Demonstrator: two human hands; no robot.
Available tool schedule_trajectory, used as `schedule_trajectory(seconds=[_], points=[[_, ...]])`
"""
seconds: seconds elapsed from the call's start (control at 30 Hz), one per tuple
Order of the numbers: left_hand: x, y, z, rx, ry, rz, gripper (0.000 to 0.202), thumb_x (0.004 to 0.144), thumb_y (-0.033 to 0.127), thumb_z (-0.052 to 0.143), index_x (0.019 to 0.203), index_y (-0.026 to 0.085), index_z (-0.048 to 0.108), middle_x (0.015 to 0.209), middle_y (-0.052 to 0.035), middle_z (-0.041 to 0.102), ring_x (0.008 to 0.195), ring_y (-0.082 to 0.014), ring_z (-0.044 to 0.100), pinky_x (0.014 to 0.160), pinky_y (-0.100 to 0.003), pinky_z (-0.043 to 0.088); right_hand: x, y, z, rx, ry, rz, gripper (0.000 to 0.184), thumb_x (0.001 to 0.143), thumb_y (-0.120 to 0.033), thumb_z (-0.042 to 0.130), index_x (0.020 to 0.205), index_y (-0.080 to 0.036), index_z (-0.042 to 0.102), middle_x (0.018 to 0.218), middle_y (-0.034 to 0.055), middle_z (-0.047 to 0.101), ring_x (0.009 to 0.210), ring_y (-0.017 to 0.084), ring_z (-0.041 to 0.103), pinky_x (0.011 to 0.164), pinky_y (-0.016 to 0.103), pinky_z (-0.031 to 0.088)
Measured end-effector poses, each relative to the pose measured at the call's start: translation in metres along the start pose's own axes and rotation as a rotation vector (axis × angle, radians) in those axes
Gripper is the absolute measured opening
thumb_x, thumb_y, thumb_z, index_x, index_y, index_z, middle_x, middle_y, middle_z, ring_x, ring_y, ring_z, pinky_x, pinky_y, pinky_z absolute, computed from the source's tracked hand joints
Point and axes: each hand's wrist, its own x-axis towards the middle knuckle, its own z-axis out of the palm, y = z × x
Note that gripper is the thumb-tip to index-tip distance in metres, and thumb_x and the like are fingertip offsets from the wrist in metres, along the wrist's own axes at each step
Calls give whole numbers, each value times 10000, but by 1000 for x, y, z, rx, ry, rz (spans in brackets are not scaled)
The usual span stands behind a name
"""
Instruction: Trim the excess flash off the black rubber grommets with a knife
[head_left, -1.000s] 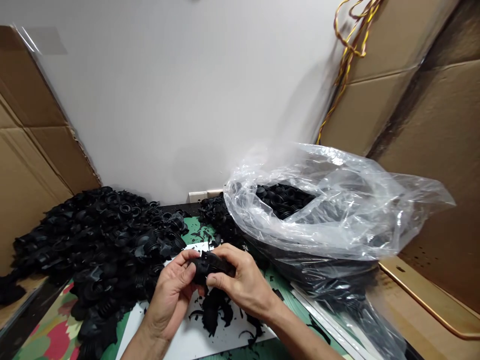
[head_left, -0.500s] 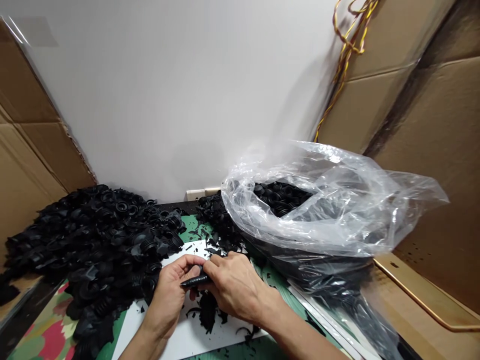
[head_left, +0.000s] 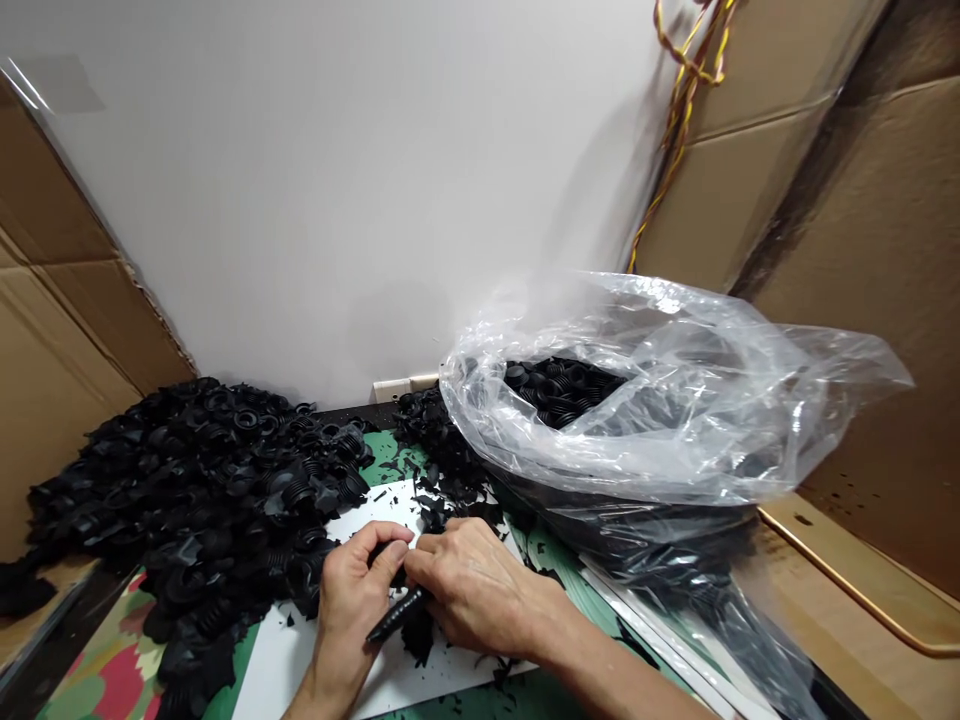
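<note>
My left hand point(head_left: 352, 595) is closed in a pinch on a small black rubber piece, mostly hidden by the fingers. Close against it, my right hand point(head_left: 480, 580) grips a black pen-shaped tool point(head_left: 396, 614), whose tapered end points down and left beneath the left thumb. Its other end is covered by the right hand. Under both hands lies a white sheet point(head_left: 281, 665) strewn with black rubber scraps point(head_left: 418, 638). To the left rises a big heap of black ribbed rubber parts point(head_left: 217, 480).
A clear plastic bag point(head_left: 675, 465) of black ribbed parts stands on the right. More scraps point(head_left: 446, 440) lie behind the sheet on the green surface point(head_left: 386, 455). Cardboard walls point(head_left: 877, 300) flank both sides, and twisted yellow-brown wires point(head_left: 679, 130) hang at the upper right.
The pen-shaped tool has tilted, its tapered end now lower and pointing more downward. My left hand has turned slightly and shifted right. The view has moved a little.
</note>
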Motion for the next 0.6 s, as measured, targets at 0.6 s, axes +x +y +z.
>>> schedule_trajectory(seconds=[0.6], points=[[11,14,-14,-260,-289,-259,421,557,486,788,707,111,669,483,33,534,347,-32,357,338,-157,229,9,12,10,-15,193,-65,110,759,-93,534,804,-187,566,747,8,658,613,142,537,565,282,280]])
